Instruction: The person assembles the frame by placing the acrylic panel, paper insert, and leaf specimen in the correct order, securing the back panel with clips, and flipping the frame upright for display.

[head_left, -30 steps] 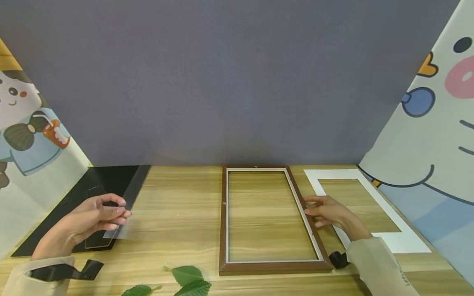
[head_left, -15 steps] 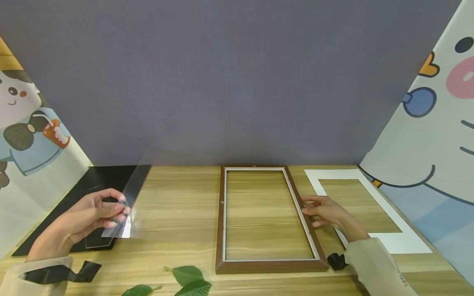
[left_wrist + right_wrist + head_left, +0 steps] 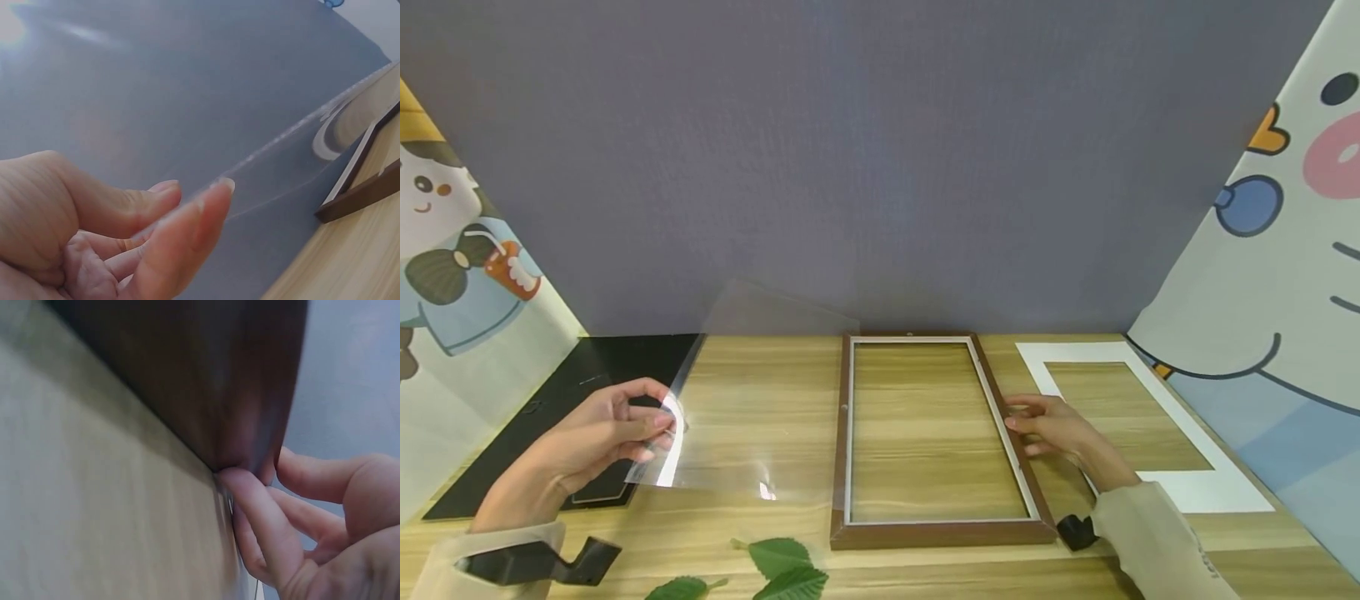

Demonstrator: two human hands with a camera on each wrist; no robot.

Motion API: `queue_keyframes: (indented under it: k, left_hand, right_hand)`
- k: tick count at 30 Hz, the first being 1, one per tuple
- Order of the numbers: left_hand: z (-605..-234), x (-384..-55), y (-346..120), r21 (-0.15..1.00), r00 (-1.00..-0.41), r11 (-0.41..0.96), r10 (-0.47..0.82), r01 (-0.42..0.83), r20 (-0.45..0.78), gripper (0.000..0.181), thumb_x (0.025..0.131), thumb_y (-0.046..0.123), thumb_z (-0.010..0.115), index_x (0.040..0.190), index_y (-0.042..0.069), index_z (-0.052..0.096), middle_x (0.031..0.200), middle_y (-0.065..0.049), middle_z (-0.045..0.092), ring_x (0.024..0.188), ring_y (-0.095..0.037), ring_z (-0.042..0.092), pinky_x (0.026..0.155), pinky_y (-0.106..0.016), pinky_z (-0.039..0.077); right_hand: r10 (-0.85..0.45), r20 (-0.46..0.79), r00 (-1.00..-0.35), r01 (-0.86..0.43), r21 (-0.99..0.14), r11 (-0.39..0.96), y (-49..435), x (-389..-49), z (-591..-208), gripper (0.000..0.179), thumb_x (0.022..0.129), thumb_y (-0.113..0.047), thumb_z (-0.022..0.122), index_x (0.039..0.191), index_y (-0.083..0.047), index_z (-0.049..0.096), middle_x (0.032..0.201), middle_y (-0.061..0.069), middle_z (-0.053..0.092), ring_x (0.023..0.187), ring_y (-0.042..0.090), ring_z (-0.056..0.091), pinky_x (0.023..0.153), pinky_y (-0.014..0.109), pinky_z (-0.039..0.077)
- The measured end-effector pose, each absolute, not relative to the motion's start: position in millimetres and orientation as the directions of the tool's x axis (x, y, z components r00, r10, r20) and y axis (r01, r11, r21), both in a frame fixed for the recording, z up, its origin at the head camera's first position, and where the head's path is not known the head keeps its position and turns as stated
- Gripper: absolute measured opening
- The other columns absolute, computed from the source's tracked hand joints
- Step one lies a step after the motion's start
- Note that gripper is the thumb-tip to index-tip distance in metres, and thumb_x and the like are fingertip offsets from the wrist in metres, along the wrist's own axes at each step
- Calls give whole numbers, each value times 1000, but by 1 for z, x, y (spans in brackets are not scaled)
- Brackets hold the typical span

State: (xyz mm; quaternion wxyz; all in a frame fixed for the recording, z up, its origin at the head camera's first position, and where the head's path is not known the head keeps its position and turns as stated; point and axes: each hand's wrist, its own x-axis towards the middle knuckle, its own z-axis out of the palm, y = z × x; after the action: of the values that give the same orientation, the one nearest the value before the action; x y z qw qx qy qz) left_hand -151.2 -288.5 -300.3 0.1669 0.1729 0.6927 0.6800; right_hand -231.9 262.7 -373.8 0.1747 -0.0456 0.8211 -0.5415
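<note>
In the head view my left hand (image 3: pixel 602 433) pinches a clear plastic sheet (image 3: pixel 760 408) by its left edge. The sheet is raised and tilted above the table, bright with reflections, and its right edge overlaps the left side of a brown picture frame (image 3: pixel 943 533). From the left wrist the sheet (image 3: pixel 275 169) shows thumb and fingertips on its rim. The frame lies flat, with a white inner lip. My right hand (image 3: pixel 1052 429) touches its right outer side; in the right wrist view the fingertips (image 3: pixel 247 487) press against the dark frame side (image 3: pixel 187 375).
A white mat board (image 3: pixel 1232 492) with a cut-out window lies at the right. On the left is a black backing board (image 3: pixel 625 358), partly behind my left hand. Green leaves (image 3: pixel 778 557) lie at the front of the wooden table. A grey panel (image 3: pixel 880 167) stands behind.
The frame has slid a little to the left along with my right hand. My left hand has shifted slightly right, bringing the sheet over toward the frame.
</note>
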Motion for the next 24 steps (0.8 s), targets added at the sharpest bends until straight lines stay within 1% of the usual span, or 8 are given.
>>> queue_keyframes:
  k: [3,6,13,19,24]
  left_hand:
    - [-301,-151,-284,1000,-880,0,474,27,24,22,94,-5,51,104,15,56,82,1,72,72,-8,69,57,-17,55]
    - [-302,-151,-280,998,-871,-43,489,40,56,24,94,-7,50,104,14,57,83,0,73,72,-8,69,57,-17,54]
    - [-304,-151,-270,997,-864,-70,499,34,64,24,95,-7,48,105,15,53,84,1,73,75,-9,70,58,-17,55]
    - [-304,-150,-259,996,-858,-76,509,36,70,24,95,-6,49,105,15,52,85,1,73,75,-9,70,58,-18,55]
    - [-303,-148,-247,998,-879,-40,474,41,55,21,94,-3,52,105,15,53,82,3,72,73,-7,68,57,-17,54]
  right_hand:
    - [-253,-224,-941,111,-912,395,260,-232,-374,58,93,-10,61,141,8,34,120,22,51,87,13,56,62,25,56]
    - [-235,-214,-948,111,-915,387,258,-232,-376,56,93,-11,60,140,8,36,117,19,53,85,13,56,61,24,56]
    - [-176,-203,-963,123,-916,382,250,-231,-379,51,93,-11,60,136,9,41,122,23,52,87,13,56,63,26,57]
    - [-142,-202,-969,133,-911,390,247,-231,-379,48,93,-10,60,134,10,44,112,15,55,87,10,57,65,27,58]
    - [-134,-210,-968,142,-907,395,246,-230,-378,47,93,-11,60,132,11,45,107,11,54,89,10,57,69,29,58]
